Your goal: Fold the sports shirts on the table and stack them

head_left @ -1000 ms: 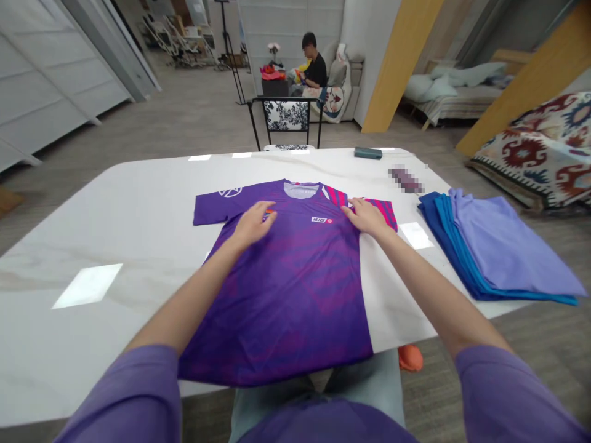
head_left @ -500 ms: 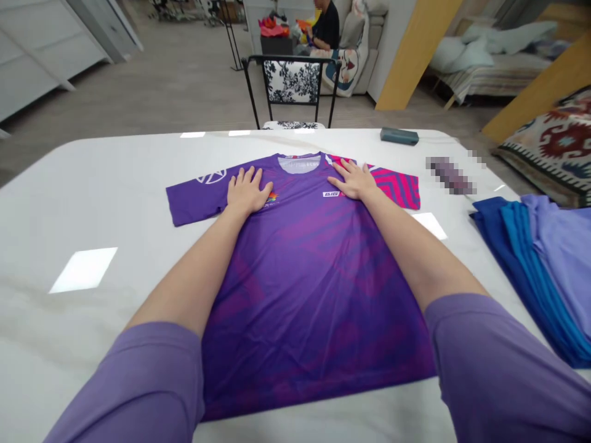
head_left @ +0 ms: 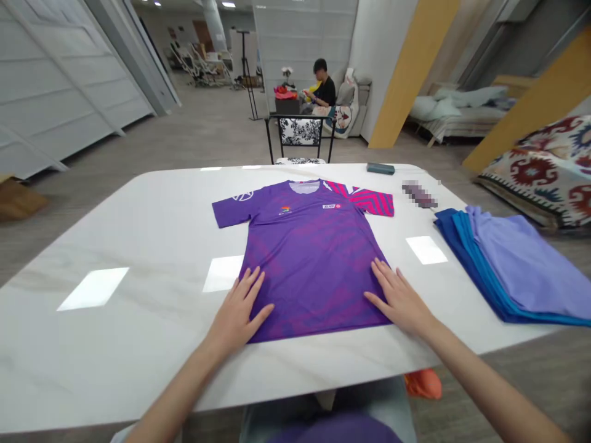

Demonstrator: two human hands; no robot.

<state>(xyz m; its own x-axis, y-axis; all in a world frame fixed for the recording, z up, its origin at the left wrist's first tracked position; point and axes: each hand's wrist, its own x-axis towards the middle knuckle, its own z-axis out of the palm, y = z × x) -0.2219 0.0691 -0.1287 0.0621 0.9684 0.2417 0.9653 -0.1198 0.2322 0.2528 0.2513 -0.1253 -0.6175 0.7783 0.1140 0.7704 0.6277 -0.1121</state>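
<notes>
A purple short-sleeved sports jersey (head_left: 314,264) lies spread face up on the white table, collar pointing away from me. One sleeve is plain purple with a white emblem; the other carries pink stripes. My left hand (head_left: 242,307) rests flat over the jersey's lower left edge, fingers spread. Over the lower right edge lies my right hand (head_left: 397,295), also flat with its fingers apart. Neither hand grips the cloth. The bottom hem runs between the two hands, close to the near table edge.
Folded blue and lavender clothes (head_left: 517,264) are stacked on the right of the white table (head_left: 152,246). A dark green case (head_left: 380,168) and a blurred-out item (head_left: 419,194) lie at the far right. Beyond stands a patterned chair (head_left: 300,135); a person (head_left: 325,89) sits farther back.
Both hands have slid from the jersey's chest down to its lower sides, towards me. The view has tilted up and drawn back, showing more of the room and the near table edge.
</notes>
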